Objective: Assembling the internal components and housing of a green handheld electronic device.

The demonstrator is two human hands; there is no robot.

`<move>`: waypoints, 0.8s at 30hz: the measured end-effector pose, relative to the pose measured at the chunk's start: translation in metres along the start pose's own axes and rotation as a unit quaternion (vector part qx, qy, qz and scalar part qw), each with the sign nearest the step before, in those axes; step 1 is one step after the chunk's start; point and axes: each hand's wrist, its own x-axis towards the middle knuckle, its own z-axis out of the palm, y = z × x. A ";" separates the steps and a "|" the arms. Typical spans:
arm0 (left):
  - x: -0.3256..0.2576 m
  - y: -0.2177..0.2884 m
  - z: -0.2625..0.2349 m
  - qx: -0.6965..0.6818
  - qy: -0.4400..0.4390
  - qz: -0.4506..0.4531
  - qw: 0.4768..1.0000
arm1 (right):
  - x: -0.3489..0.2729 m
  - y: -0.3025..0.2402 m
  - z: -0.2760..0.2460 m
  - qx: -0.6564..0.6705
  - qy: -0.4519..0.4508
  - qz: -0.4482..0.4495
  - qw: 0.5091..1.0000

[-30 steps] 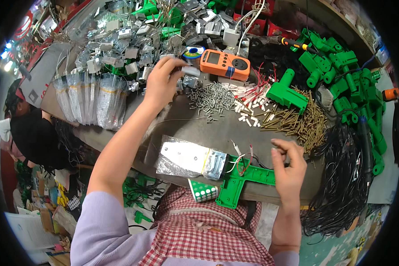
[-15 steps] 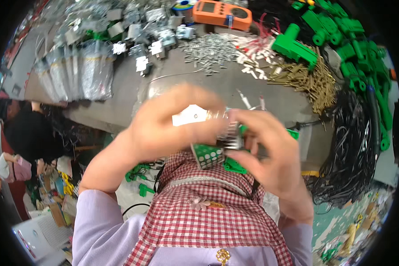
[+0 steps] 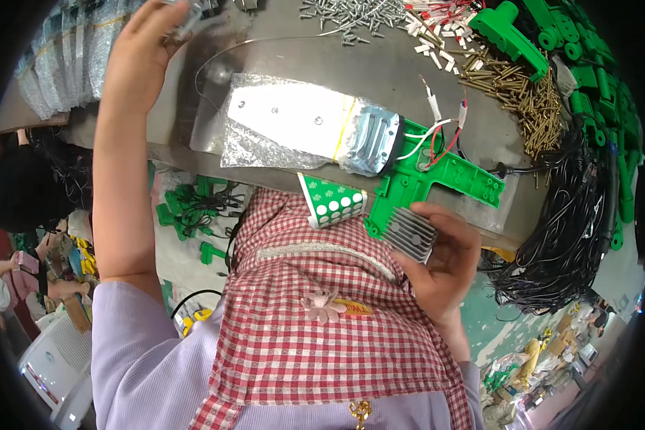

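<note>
My right hand grips a grey finned heat sink between thumb and fingers, low over the table's front edge. Beside it lies a green plastic housing half, its open side up, with white and red wires at its middle. Against the housing's left side rests a flat, tapered white-silver plate with a slotted metal end, in bubble wrap. At the upper left my left hand is stretched out, fingers curled at a shiny silvery part cut by the picture's edge.
A green and white dotted sticker sheet hangs at the table's front edge. Farther back lie loose screws, white connectors and brass-coloured pins. Black cables and green housings line the right; bubble-wrapped packs stand left.
My left hand has moved from the middle to the far upper left, leaving the wrapped plate on the table. My right hand has shifted lower with the heat sink. The view has tilted.
</note>
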 end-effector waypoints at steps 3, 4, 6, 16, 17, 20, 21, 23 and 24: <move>-0.021 0.002 0.012 -0.230 -0.006 -0.023 0.973 | 0.009 -0.004 0.004 -0.106 -0.036 -0.043 0.993; -0.027 0.001 0.016 -0.318 -0.044 -0.034 0.947 | 0.011 -0.005 0.005 -0.160 -0.054 -0.035 0.985; -0.047 0.005 0.048 -0.316 -0.078 -0.010 0.946 | 0.012 -0.003 0.006 -0.174 -0.059 -0.038 0.982; -0.071 0.005 0.124 0.166 -0.037 0.288 0.943 | 0.021 0.003 -0.003 -0.200 -0.095 -0.062 0.973; -0.070 0.005 0.124 0.165 -0.035 0.287 0.943 | 0.025 0.003 -0.004 -0.227 -0.086 -0.064 0.968; -0.063 0.003 0.126 0.173 -0.010 0.280 0.944 | 0.044 -0.003 -0.010 -0.234 -0.104 -0.053 0.965; -0.061 0.004 0.127 0.174 -0.011 0.275 0.945 | 0.053 -0.010 -0.012 -0.267 -0.135 -0.057 0.952; -0.059 0.005 0.127 0.175 -0.014 0.264 0.948 | 0.068 -0.017 -0.015 -0.270 -0.167 -0.049 0.947; -0.058 0.004 0.126 0.168 -0.013 0.262 0.950 | 0.071 -0.019 -0.016 -0.271 -0.197 -0.046 0.941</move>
